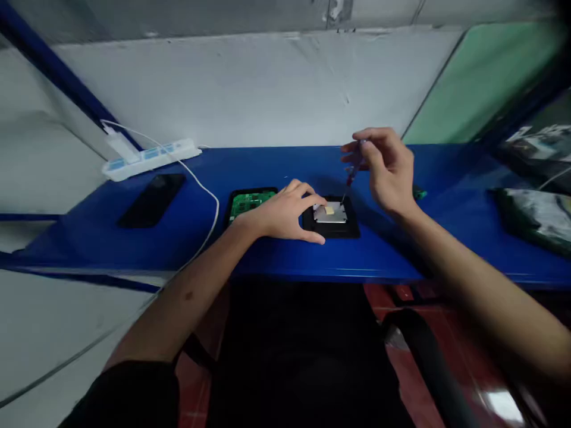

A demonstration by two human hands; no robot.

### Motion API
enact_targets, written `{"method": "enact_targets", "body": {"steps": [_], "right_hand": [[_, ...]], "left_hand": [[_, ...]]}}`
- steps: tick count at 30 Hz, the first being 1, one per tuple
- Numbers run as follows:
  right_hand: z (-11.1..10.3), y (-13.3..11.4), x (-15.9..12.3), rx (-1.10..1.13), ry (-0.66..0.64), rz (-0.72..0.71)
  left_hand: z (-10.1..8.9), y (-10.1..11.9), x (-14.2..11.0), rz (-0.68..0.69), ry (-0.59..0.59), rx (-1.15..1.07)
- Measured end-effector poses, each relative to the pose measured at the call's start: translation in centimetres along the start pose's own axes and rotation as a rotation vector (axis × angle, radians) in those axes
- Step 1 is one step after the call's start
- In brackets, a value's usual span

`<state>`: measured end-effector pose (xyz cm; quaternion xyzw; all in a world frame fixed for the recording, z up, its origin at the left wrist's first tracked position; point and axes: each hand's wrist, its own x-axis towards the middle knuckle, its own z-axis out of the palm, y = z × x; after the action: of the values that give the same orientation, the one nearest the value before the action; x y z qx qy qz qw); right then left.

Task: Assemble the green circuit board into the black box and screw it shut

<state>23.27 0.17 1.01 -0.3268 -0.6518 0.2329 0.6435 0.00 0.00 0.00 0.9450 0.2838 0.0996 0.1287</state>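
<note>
A black plastic casing (354, 226) lies flat on the blue table, with a silver metal plate (330, 217) and a small cream-coloured pad on it. My left hand (288, 213) spans the casing's left side, thumb at the near edge and fingers towards the far edge, holding it down. Above its right side, my right hand (388, 169) pinches a screwdriver (352, 173) with a purplish handle. The screwdriver slants down, its tip at the plate's upper right corner. Partly behind my left hand is a green circuit board (245, 202) in a black shell.
A black phone (151, 201) lies on the left of the blue table (276, 258). Behind it, a white power strip (154, 159) holds a plug whose white cable runs across the table. Bagged parts (539, 217) lie at the right. A small green item (419, 192) sits behind my right wrist.
</note>
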Motion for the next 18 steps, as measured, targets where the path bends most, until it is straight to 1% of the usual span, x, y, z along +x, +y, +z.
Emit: {"method": "enact_targets", "body": {"steps": [5,10,13,18], "right_hand": [[0.19,0.79,-0.27,-0.122,0.019,-0.057],[-0.32,0.71,0.09,-0.207,0.089,-0.135],[-0.50,0.54,0.20,-0.195,0.084,-0.132],[-0.27,0.60,-0.09,-0.141,0.052,-0.077]], "left_hand": [[0.17,-0.14,-0.04,0.010,0.013,0.012],[0.15,-0.13,0.02,0.013,0.009,0.004],[0.08,-0.09,0.03,0.012,0.006,-0.009],[0.04,-0.04,-0.01,0.026,0.034,-0.026]]}}
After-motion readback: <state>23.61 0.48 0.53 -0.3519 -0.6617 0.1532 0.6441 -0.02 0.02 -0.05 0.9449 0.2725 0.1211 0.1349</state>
